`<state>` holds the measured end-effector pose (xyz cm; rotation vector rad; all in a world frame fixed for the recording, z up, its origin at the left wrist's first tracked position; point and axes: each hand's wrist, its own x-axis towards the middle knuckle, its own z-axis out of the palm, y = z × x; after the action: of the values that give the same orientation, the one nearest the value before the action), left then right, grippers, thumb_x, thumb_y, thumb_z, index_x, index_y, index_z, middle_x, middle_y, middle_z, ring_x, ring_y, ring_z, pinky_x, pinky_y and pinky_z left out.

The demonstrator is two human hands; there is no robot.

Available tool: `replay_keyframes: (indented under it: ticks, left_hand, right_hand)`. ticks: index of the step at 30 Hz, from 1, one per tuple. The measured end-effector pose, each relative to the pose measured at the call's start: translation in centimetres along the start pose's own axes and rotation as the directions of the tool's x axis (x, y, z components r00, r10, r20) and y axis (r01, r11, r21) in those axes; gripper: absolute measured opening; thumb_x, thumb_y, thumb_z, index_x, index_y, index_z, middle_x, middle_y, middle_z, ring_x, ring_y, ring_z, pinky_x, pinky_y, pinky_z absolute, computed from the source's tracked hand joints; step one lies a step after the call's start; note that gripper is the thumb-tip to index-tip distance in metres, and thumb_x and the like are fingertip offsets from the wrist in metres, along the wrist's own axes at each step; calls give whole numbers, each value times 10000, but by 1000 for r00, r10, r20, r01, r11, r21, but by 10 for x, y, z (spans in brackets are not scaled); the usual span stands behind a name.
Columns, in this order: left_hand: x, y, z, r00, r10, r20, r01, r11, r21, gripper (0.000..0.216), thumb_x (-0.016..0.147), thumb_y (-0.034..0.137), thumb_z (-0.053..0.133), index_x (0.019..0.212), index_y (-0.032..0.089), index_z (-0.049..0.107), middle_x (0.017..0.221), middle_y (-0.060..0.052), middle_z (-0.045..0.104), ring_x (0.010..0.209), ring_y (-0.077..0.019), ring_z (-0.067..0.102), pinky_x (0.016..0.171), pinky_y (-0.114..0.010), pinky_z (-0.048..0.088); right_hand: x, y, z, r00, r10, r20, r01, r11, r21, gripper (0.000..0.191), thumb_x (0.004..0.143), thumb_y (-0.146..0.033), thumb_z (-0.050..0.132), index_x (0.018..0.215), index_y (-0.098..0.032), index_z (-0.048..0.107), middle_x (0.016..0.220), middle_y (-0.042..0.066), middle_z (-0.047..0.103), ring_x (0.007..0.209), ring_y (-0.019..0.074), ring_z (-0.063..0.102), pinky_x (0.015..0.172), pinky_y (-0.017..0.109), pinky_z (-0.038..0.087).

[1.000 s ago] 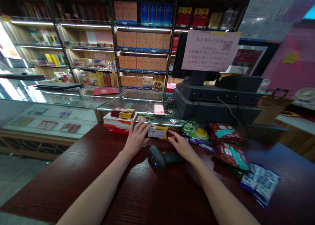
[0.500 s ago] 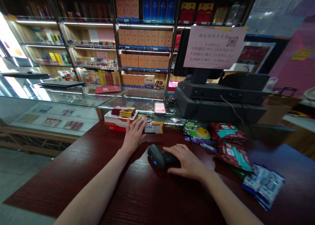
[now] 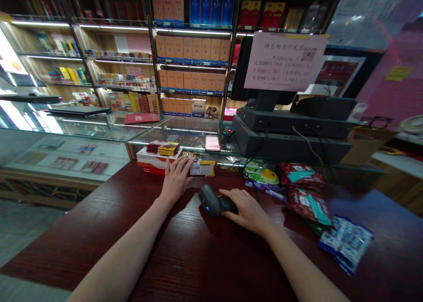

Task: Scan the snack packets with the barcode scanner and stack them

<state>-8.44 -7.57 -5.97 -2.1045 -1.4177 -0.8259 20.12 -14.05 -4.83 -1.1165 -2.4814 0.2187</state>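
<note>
R hand grip curled round black barcode scanner lying on dark wood table; L hand, fingers spread flat, steadies yellow labelled carton just beyond. Scan step seems in hand; needs scanner raised, aimed at label

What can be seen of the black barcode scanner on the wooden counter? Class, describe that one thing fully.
The barcode scanner is a dark grey to black handheld unit, plastic by its look, with a rounded head and a handle. A small blue light glows on the head. It appears to lie on the dark red-brown wooden counter, its head toward the left of the picture. The right hand wraps the handle and hides most of it. No cable can be made out.
</note>
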Motion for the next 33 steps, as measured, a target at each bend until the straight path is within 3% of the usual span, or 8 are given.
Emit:
replay_keyframes:
  ticks: [8,33]
  left_hand:
    - [0,0,0,1000,-15,-14,15,1000,8,664,873,265,667,1491,243,427,1418,-104,566,1365,-296,453,1241,-593,87]
    - [0,-1,2,1000,-31,7,31,999,8,650,872,258,662,1481,240,436,1423,-101,556,1375,-293,441,1246,-575,72]
  right_hand:
    - [0,5,-12,994,66,-90,-61,996,57,439,891,-323,667,1302,-226,549,1171,91,664,1073,261,616,925,396,454]
    - [-2,3,-15,997,64,-51,-60,995,86,395,881,-334,687,1250,-241,579,1123,72,669,1031,250,614,895,382,452]
